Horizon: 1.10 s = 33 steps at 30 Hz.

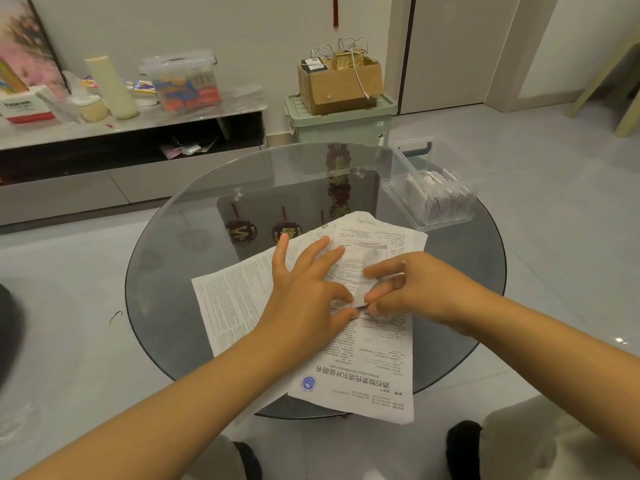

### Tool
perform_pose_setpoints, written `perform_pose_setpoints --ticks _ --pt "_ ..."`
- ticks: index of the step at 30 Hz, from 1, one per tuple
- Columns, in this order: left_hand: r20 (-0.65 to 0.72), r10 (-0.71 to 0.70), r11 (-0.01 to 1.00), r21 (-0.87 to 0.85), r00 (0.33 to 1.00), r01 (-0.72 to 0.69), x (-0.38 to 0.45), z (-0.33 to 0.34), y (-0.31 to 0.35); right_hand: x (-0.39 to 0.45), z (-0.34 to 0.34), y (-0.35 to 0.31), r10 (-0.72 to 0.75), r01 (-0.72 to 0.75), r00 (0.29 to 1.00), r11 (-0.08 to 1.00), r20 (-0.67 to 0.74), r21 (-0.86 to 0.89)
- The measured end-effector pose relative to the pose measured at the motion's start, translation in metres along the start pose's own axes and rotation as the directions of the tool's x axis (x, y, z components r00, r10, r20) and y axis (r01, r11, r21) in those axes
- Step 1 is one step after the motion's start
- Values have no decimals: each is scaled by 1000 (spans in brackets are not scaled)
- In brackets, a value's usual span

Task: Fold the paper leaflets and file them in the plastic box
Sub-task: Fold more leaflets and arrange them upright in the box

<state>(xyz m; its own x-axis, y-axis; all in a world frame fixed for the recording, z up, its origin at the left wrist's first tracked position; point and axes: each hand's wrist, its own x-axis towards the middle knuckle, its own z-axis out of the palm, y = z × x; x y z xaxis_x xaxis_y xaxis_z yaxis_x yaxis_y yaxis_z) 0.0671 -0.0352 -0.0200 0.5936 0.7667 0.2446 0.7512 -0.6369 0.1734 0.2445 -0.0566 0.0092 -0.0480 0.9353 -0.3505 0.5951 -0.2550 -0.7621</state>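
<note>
Round glass table with a loose stack of printed medicine leaflets lying flat at its near centre, within easy reach of both hands, the nearest sheet overhanging the near edge. The clear plastic box, lid off, stands at the far right of the table and already holds upright folded leaflets, so a finished piece can be filed by a short reach. Left hand: fingers spread and extended, pressing flat on the stack, apparently to steady it. Right hand: thumb and fingertips pinched on the edge of a small top leaflet, seemingly turning it over to make a fold; remaining fingers curled.
</note>
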Motion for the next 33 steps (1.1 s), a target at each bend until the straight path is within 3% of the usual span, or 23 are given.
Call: perform_pose_setpoints --ticks 4,6,11,15,18,25,29,33 --pt "-78 -40 998 -54 996 36 -5 1 -3 -4 3 -4 -112 98 992 971 -56 -219" --pt "-43 -90 990 -108 995 85 -9 0 -5 -3 6 -5 -192 148 977 925 -95 -351" --pt "-11 -140 948 -290 990 131 -17 -3 -21 0 7 -2 -323 222 934 861 -156 -457" --pt "26 -190 881 -437 982 182 -22 -6 -28 4 5 -7 -358 269 924 859 -134 -436" --pt "71 -262 809 -528 963 259 -24 -7 -32 7 6 -9 -318 265 940 909 -123 -322" --pt "61 -362 742 -585 930 327 -17 -7 -31 24 25 -9 -282 248 942 950 -184 -189" --pt "89 -359 769 -535 929 349 -13 -4 -31 33 32 -10 -278 246 933 956 -229 -159" --pt "104 -388 770 -510 916 383 -8 -2 -31 43 38 -6 -244 187 939 954 -244 -236"
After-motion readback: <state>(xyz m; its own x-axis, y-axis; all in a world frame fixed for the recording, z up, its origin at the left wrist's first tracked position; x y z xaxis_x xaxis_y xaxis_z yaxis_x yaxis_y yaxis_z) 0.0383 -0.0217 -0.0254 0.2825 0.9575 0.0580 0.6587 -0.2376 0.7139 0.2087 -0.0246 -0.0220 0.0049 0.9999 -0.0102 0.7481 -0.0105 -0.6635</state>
